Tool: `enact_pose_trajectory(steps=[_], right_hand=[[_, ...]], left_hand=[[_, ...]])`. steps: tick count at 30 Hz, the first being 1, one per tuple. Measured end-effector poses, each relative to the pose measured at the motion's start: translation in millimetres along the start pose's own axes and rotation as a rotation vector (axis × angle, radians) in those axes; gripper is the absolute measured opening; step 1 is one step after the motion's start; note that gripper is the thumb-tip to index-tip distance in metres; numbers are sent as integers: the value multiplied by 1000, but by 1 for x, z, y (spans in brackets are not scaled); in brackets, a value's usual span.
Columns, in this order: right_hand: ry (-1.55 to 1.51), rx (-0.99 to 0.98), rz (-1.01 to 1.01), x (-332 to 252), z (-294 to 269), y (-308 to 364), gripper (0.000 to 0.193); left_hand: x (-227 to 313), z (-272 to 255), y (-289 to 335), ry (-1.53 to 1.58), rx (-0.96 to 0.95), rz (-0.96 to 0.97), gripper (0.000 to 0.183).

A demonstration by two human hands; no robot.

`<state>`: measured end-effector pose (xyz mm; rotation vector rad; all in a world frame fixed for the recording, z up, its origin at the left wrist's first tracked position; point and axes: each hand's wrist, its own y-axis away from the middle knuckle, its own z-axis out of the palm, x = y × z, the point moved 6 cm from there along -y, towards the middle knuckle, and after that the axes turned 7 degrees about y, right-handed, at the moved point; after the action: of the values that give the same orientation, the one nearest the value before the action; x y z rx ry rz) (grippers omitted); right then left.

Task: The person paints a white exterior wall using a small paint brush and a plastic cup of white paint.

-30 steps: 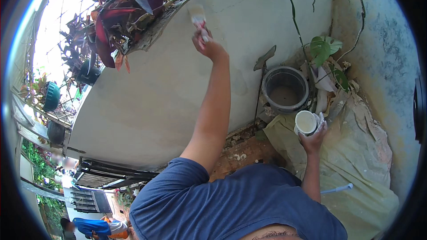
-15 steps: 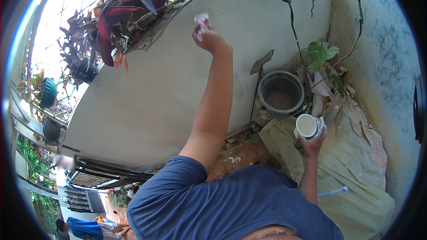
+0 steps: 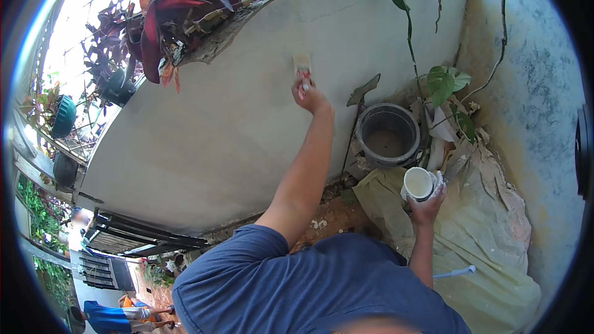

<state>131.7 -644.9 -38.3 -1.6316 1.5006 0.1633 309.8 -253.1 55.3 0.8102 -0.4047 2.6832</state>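
Observation:
My left hand [image 3: 311, 98] is closed round the handle of a flat paintbrush [image 3: 302, 65], whose pale bristles lie against the off-white wall [image 3: 223, 117]. A wet-looking patch shows just above the bristle tips. Lower and to the right, my right hand [image 3: 428, 205] grips a small tub [image 3: 419, 184] from below and the side. White paint smears its outside, and pale paint shows within its rim. The tub is held just in front of a dark bucket [image 3: 388, 133] that has a brownish-grey bottom.
A crumpled, paint-spotted pale green sheet [image 3: 489, 253] covers the ground at right, with a light blue rod [image 3: 455, 271] on it. Purple-leaved plants [image 3: 179, 12] overhang the wall top. A vine [image 3: 409, 43] hangs near the corner. Another person [image 3: 111, 318] is far off, lower left.
My left hand has brought the brush down and slightly right along the wall. My right hand still holds the tub in nearly the same place, and the view has shifted slightly.

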Motion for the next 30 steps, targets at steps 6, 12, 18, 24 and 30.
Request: enact_pose_trajectory(steps=[6, 12, 18, 24, 30], right_hand=[[-13, -8, 68, 6, -2, -1, 96], [-45, -38, 81, 9, 1, -2, 97], [-56, -78, 60, 1, 8, -7, 98], [-43, -113, -22, -4, 16, -13, 99], [-45, -97, -91, -13, 18, -20, 98]], left_hand=[[28, 21, -9, 78, 164, -138, 8], [111, 103, -31, 287, -28, 61, 17], [117, 57, -45, 258, -119, 194, 14], [36, -81, -13, 107, 181, -9, 10], [14, -114, -24, -103, 444, -180, 7]])
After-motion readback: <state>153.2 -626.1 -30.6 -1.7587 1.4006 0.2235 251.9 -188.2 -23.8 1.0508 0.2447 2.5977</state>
